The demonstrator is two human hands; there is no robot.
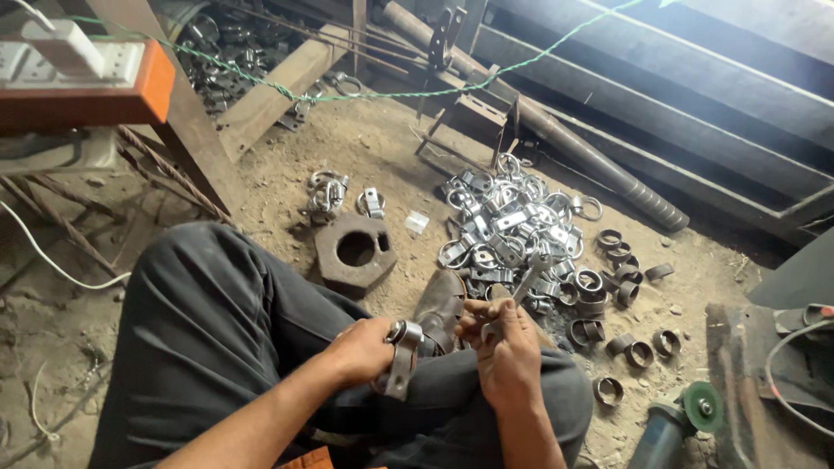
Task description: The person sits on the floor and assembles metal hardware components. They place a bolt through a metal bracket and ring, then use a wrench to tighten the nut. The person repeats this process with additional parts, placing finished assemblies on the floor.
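We sit on the dirt floor with our legs crossed, and both hands work low in the middle of the frame, above the lap. Our left hand closes around a grey metal clamp; the fingers wrap its lower part, and the rounded top end stands out above the thumb. Our right hand grips the handle of a spanner, fingers pressed tight around it, and the head of the tool points up and to the right, toward the pile. The clamp and the spanner are near each other but they do not touch at this moment.

Just above the hands, in the center of the frame, lies a heap of shiny clamps. To the right of it, short dark pipe rings are scattered on the floor. A thick rusty plate with a round hole lies left of the heap. An angle grinder with a green disc rests at the lower right.

We judge that the step in hand is fastening work on this one clamp. The next move seems to call for bringing the spanner head onto the bolt of the clamp, while the left hand keeps the piece steady. We cannot see the bolt clearly.
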